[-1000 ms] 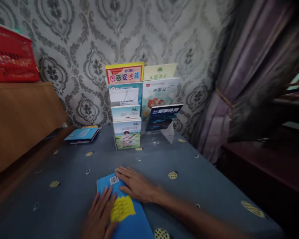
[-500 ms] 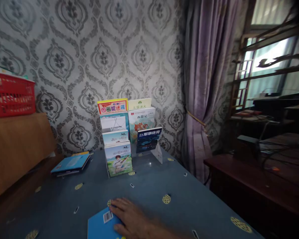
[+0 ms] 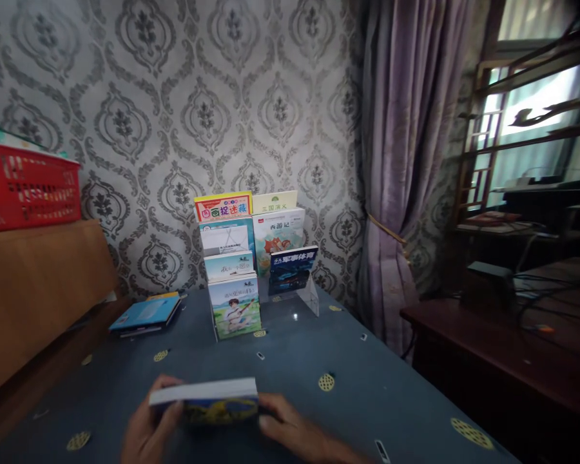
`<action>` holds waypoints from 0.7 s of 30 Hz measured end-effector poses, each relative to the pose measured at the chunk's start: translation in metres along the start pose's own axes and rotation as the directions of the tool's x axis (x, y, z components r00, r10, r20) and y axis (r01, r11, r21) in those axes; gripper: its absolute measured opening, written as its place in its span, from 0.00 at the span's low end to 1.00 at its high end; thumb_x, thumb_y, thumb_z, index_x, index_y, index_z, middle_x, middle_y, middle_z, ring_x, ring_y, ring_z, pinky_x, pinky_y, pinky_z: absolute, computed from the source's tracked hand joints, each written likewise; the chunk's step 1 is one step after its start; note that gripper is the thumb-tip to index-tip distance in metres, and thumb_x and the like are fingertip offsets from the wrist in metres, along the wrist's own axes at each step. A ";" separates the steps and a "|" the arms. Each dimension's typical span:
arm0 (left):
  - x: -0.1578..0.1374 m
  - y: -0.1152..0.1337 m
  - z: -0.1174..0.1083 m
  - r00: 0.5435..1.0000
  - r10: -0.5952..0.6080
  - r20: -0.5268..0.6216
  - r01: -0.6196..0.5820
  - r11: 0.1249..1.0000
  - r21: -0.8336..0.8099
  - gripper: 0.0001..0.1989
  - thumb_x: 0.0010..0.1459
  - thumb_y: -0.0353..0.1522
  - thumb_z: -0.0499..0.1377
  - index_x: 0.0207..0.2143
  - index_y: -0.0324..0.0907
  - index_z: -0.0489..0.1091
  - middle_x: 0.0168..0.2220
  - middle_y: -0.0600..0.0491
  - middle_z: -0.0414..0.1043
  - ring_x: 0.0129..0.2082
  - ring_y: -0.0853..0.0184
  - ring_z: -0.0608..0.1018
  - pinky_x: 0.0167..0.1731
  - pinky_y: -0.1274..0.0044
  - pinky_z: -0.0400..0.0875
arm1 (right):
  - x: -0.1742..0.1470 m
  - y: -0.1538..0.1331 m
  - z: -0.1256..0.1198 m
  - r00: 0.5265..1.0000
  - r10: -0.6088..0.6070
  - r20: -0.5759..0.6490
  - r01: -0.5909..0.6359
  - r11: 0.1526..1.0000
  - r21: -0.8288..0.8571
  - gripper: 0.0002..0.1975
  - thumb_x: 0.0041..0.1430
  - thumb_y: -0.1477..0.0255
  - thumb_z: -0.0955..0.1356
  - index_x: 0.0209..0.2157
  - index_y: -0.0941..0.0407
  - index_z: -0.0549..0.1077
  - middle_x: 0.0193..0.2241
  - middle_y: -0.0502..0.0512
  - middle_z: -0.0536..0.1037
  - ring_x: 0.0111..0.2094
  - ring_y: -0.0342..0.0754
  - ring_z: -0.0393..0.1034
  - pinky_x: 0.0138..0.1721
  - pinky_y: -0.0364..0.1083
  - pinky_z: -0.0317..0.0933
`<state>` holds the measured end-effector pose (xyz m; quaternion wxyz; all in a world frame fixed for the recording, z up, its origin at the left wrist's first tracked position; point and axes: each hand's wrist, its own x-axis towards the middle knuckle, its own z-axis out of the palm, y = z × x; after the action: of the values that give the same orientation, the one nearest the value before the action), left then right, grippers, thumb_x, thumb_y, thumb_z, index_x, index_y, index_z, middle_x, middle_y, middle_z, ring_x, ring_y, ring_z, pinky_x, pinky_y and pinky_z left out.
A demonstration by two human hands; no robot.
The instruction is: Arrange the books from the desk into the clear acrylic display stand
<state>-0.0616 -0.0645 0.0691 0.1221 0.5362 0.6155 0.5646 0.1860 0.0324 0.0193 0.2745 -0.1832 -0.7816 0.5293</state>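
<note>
Between my two hands is a book [image 3: 217, 407], held tilted up so that its white page edges face up and a dark cover with a yellow picture faces me. My left hand [image 3: 152, 419] grips its left end, thumb over the front cover. At the right end, my right hand [image 3: 290, 425] pinches it between thumb and fingers. Beyond my hands stands a clear tiered book rack [image 3: 311, 298]. Its left side holds several books, with a book showing a seated figure [image 3: 234, 308] in front. On its right side are a dark-covered book [image 3: 292, 265] and two paler books behind.
A small stack of blue books [image 3: 147, 314] lies on the blue tablecloth [image 3: 290, 354] at the left. A red plastic basket [image 3: 33, 187] sits on a brown wooden panel [image 3: 43, 290]. A purple curtain [image 3: 396, 161] and a dark red desk [image 3: 502, 348] are at the right.
My left hand has come into view and holds the book's left end. The blue-backed book lying under my right hand is now raised and tilted in both hands. The view has shifted slightly.
</note>
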 end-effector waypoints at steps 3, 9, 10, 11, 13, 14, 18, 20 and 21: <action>0.017 0.000 0.016 0.989 -0.142 -0.049 0.133 0.981 -0.140 0.31 0.40 0.62 0.63 0.23 0.42 0.74 0.22 0.52 0.75 0.26 0.61 0.76 0.25 0.76 0.73 | 0.008 0.003 0.005 0.995 -0.084 -0.051 0.085 0.996 0.024 0.33 0.58 0.45 0.67 0.55 0.54 0.76 0.51 0.59 0.80 0.54 0.61 0.72 0.59 0.58 0.62; 0.022 -0.038 0.037 0.909 -0.344 0.234 0.405 0.860 -0.309 0.28 0.33 0.53 0.72 0.29 0.39 0.78 0.30 0.47 0.82 0.34 0.54 0.82 0.39 0.67 0.79 | 0.030 0.008 0.009 0.991 -0.106 -0.080 0.117 0.982 0.151 0.24 0.63 0.53 0.67 0.50 0.56 0.78 0.47 0.58 0.81 0.48 0.57 0.75 0.53 0.56 0.66; 0.021 -0.044 0.038 0.893 -0.356 0.275 0.431 0.850 -0.301 0.27 0.33 0.50 0.74 0.30 0.40 0.79 0.32 0.47 0.83 0.36 0.52 0.83 0.41 0.66 0.79 | 0.035 0.010 0.009 0.990 -0.100 -0.100 0.117 0.977 0.181 0.24 0.62 0.52 0.68 0.50 0.56 0.78 0.46 0.58 0.81 0.47 0.56 0.75 0.53 0.56 0.66; 0.019 -0.048 0.037 0.882 -0.357 0.307 0.445 0.846 -0.295 0.26 0.34 0.48 0.74 0.31 0.40 0.80 0.34 0.47 0.83 0.38 0.51 0.83 0.42 0.65 0.79 | 0.039 0.012 0.009 0.988 -0.098 -0.118 0.121 0.971 0.206 0.24 0.61 0.52 0.68 0.49 0.55 0.78 0.46 0.57 0.81 0.46 0.56 0.76 0.53 0.56 0.66; 0.015 -0.053 0.036 0.875 -0.341 0.345 0.447 0.842 -0.302 0.24 0.36 0.46 0.74 0.34 0.40 0.81 0.37 0.48 0.84 0.42 0.51 0.83 0.45 0.65 0.78 | 0.046 0.016 0.009 0.986 -0.098 -0.138 0.129 0.963 0.237 0.25 0.59 0.50 0.69 0.48 0.55 0.78 0.44 0.56 0.82 0.44 0.55 0.76 0.53 0.57 0.67; 0.014 -0.053 0.035 0.874 -0.336 0.353 0.448 0.837 -0.313 0.24 0.37 0.45 0.74 0.35 0.40 0.81 0.38 0.48 0.84 0.42 0.51 0.83 0.46 0.65 0.78 | 0.048 0.018 0.010 0.985 -0.095 -0.141 0.128 0.961 0.244 0.25 0.58 0.50 0.69 0.47 0.54 0.78 0.43 0.56 0.82 0.43 0.55 0.76 0.52 0.57 0.67; 0.016 -0.051 0.036 0.870 -0.343 0.355 0.477 0.767 -0.429 0.25 0.38 0.46 0.74 0.36 0.39 0.80 0.39 0.46 0.84 0.42 0.51 0.83 0.48 0.64 0.78 | 0.056 0.023 0.011 0.983 -0.032 -0.182 0.073 0.972 0.225 0.26 0.54 0.47 0.71 0.42 0.55 0.78 0.38 0.54 0.82 0.40 0.56 0.76 0.47 0.56 0.70; 0.022 -0.048 0.037 0.868 -0.363 0.338 0.495 0.681 -0.540 0.26 0.40 0.47 0.74 0.37 0.39 0.80 0.40 0.45 0.83 0.43 0.51 0.83 0.48 0.63 0.78 | 0.064 0.018 0.010 0.972 -0.005 -0.236 0.058 0.974 0.219 0.25 0.53 0.47 0.71 0.39 0.55 0.78 0.36 0.54 0.82 0.38 0.56 0.76 0.44 0.55 0.71; 0.027 -0.046 0.038 0.868 -0.373 0.329 0.497 0.634 -0.593 0.26 0.40 0.47 0.74 0.38 0.39 0.79 0.40 0.45 0.83 0.44 0.51 0.83 0.48 0.62 0.78 | 0.070 0.013 0.009 0.962 -0.005 -0.273 0.067 0.974 0.217 0.25 0.53 0.48 0.71 0.38 0.55 0.78 0.35 0.54 0.82 0.38 0.55 0.76 0.42 0.54 0.71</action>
<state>-0.0671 -0.0118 0.0310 0.4898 0.3401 0.4732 0.6485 0.1256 0.0707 0.0211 0.4072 -0.2073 -0.6753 0.5789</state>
